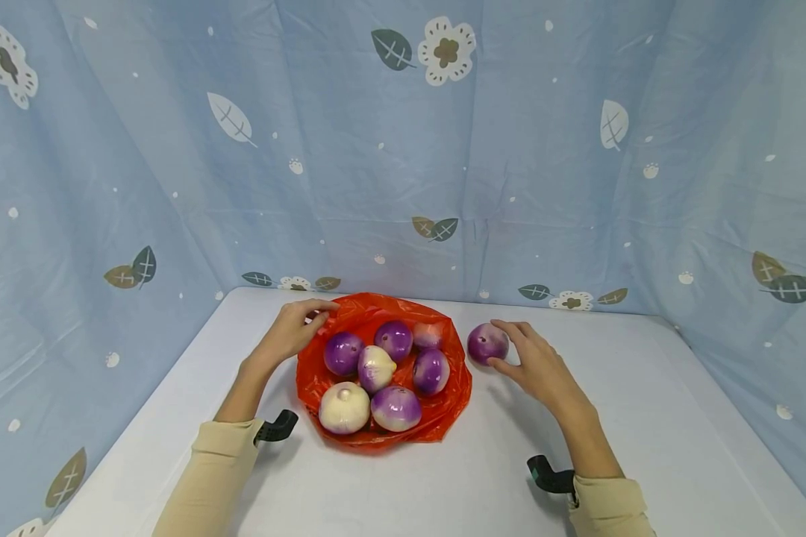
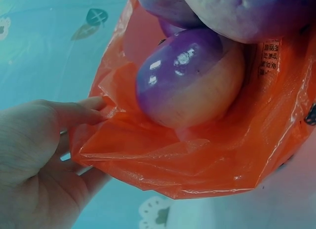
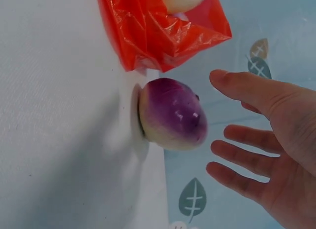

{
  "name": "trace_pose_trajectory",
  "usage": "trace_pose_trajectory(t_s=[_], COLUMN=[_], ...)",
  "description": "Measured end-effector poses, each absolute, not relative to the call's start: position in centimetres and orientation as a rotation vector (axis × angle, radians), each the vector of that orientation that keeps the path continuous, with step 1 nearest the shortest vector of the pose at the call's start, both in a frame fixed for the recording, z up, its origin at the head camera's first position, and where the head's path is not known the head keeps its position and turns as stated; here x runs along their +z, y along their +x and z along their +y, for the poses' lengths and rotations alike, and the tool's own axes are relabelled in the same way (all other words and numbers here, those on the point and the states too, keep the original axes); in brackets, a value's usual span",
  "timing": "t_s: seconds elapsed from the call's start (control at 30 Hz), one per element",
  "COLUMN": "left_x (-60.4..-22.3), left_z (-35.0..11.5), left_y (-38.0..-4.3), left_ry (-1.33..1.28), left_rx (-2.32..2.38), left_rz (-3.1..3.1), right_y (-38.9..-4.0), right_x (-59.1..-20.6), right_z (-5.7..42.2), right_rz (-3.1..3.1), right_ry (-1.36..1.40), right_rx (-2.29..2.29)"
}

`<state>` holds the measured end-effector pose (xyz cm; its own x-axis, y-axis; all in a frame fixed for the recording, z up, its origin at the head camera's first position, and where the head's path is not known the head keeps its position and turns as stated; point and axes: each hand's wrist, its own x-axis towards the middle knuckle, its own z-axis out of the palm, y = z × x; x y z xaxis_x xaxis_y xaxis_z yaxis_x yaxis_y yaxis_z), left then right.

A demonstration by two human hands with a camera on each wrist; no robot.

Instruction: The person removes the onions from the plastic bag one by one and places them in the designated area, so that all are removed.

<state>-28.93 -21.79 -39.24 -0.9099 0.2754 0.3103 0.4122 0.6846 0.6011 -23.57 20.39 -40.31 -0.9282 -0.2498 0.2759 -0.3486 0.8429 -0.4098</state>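
A red plastic bag (image 1: 448,418) lies spread open on the table with several purple-and-white turnips (image 1: 396,409) in it. My left hand (image 1: 298,326) is at the bag's far left rim; in the left wrist view, the hand (image 2: 47,150) pinches the bag's edge between thumb and fingers, beside one turnip (image 2: 190,78). Just right of the bag, a single turnip (image 1: 487,344) sits on the table. The right hand (image 1: 536,365) is beside it, thumb and fingers spread. In the right wrist view a gap shows between the hand (image 3: 266,140) and that turnip (image 3: 173,114).
The white table (image 1: 403,492) extends to both sides and toward the front. A blue patterned curtain (image 1: 376,149) hangs behind it and along the left and right sides. Each wrist carries a black mount, one near the left sleeve (image 1: 204,477) and one near the right sleeve (image 1: 611,507).
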Motion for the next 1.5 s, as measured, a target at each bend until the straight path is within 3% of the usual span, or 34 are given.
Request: trace_pose_trajectory(t_s=[0.73, 1.5], left_x=[-39.1, -39.6], left_z=[-22.9, -22.7], left_y=[-29.1, -29.3], left_ry=[-0.643, -0.62], left_rx=[-1.003, -1.057], left_rz=[-2.739, -2.732], right_y=[-22.5, -22.0], right_x=[-38.9, -40.1], right_z=[18.6, 15.1], right_rz=[-2.815, -2.789], right_ry=[0.544, 0.708], right_rx=[0.654, 0.679])
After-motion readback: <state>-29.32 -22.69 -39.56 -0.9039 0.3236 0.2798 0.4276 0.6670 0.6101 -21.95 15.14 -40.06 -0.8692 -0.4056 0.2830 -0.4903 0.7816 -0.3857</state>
